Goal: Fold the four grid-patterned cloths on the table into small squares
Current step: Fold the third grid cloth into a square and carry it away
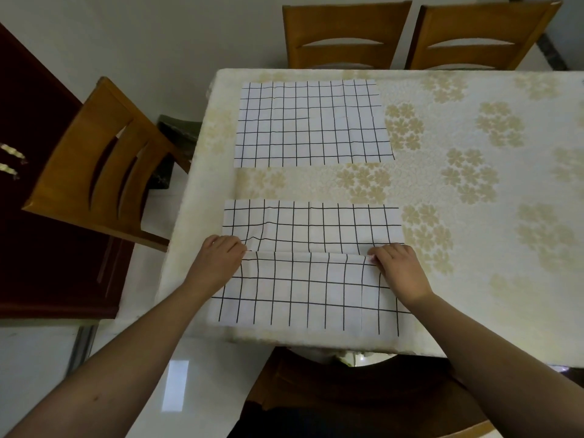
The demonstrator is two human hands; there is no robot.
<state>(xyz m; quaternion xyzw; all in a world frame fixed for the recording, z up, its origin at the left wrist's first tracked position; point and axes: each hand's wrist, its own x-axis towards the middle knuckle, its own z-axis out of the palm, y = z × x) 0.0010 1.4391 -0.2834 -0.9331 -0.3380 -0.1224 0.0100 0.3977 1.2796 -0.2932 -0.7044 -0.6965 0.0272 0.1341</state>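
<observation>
Nearby, a second cloth [311, 123] lies flat — perhaps layered — beyond both hands [308, 263].

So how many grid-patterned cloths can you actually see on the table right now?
2 visible. The near cloth lies at the table's front edge, half-folded under both hands. The far cloth lies flat beyond it. It may be overlapping pieces; others could be stacked or out of view.
</observation>
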